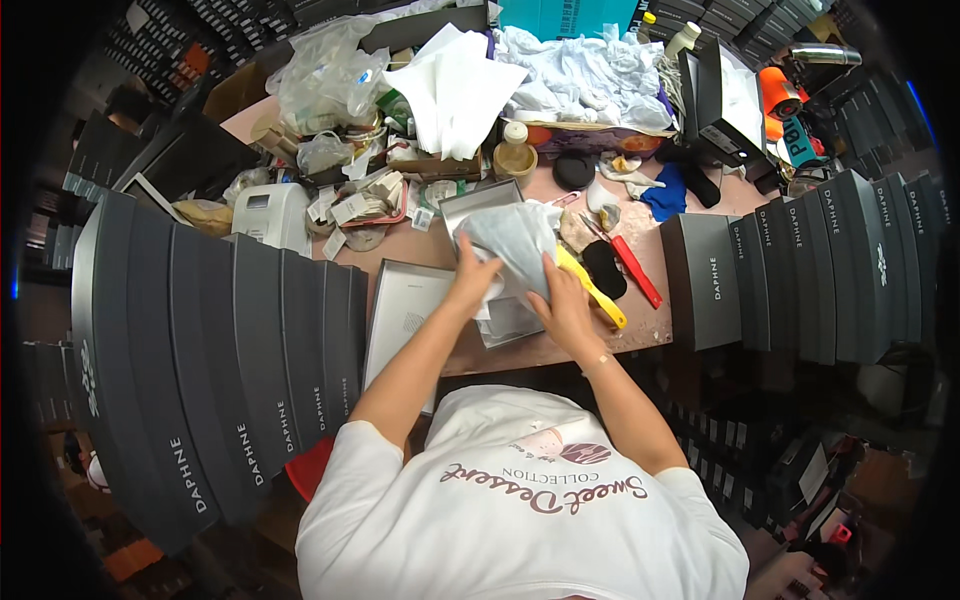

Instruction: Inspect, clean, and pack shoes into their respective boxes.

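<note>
A soft bundle wrapped in pale grey-white tissue paper (510,240) is between my two hands, above an open grey shoebox (470,202). What the paper wraps is hidden. My left hand (472,278) grips the bundle's left side, thumb pointing inward. On the lower right side my right hand (562,300) is closed around it. White paper (512,318) shows in the near end of the box. To the left lies a box lid (405,310), its white inside facing up. Just beyond my right hand is a yellow-handled tool (595,290), partly covered by the bundle.
Stacked dark shoeboxes stand left (210,370) and right (800,270). Right of the bundle lie a red-handled tool (637,272) and a black oval pad (603,268). A label printer (272,215), a glue bottle (515,150) and piled white paper (455,90) crowd the table's back.
</note>
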A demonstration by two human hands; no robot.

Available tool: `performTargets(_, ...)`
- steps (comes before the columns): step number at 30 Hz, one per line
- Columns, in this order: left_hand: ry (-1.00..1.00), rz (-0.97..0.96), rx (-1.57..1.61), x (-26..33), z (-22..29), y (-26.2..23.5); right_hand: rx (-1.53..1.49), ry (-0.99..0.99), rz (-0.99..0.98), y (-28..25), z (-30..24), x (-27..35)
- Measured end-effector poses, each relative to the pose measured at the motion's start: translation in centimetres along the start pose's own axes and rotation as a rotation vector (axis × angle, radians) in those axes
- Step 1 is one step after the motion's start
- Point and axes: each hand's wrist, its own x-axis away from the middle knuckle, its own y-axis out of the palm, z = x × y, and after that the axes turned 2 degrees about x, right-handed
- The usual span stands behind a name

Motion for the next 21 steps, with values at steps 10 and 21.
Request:
performTargets(10, -0.051, -0.097, -1.228, 11.7, -7.0, -11.9, -0.19, 0.257, -0.159, 5.9, 7.1, 4.4)
performTargets(21, 0.14, -0.04, 0.441, 15.4, 6.6, -5.0, -0.887, 0.056, -0.319, -3.6, 1.8, 2.7)
